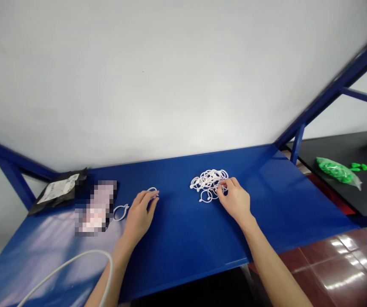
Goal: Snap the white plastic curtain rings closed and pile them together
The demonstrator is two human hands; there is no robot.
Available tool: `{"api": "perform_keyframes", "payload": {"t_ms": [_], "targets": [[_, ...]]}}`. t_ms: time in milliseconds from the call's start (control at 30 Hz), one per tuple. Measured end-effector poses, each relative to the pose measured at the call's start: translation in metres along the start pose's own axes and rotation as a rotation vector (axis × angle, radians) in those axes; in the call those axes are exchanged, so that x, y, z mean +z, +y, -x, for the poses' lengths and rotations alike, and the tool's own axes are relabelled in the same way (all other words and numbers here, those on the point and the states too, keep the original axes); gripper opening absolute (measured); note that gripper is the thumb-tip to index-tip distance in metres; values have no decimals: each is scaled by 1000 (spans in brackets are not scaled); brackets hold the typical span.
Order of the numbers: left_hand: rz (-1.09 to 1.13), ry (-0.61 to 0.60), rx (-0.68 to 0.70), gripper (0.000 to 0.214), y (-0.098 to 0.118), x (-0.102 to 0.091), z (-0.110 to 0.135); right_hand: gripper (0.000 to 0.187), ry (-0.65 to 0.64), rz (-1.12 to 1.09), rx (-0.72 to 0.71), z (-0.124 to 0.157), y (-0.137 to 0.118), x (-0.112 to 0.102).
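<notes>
A heap of white plastic rings (207,179) with small knobbed ends, like shower curtain rings, lies on the blue table (183,238). My right hand (236,200) is at the heap's right side, thumb and forefinger pinched on one ring there. Left of the heap, my left hand (141,213) rests low over the table with its fingers curled around another white ring (152,189), partly hidden by the fingertips. A single white ring (120,212) lies on the table just left of my left hand.
A black plastic package (58,189) with a white label and a pixelated flat object (98,207) lie at the left. A white cable (65,266) loops over my left forearm. Blue frame bars (298,143) rise at both sides. On a black table at right is a bag of green pieces (336,172).
</notes>
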State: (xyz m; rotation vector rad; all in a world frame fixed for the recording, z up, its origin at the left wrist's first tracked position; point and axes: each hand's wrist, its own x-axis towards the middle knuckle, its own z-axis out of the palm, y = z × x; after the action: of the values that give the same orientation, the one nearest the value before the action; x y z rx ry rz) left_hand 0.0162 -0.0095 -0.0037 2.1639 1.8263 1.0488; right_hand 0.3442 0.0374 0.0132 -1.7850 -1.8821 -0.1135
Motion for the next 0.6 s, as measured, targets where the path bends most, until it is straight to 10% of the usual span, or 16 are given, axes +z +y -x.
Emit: {"api": "perform_keyframes", "payload": {"t_ms": [167,433,600], "targets": [[312,-109,-74,20,19,8,1,15,67,-223,-157,4,-10,-4],[797,-429,-284,18,44,21,9,18,-259,-581,-541,34,-53,6],[861,-476,-315,12,50,20,12,15,-315,-703,-485,41,-58,13]]}}
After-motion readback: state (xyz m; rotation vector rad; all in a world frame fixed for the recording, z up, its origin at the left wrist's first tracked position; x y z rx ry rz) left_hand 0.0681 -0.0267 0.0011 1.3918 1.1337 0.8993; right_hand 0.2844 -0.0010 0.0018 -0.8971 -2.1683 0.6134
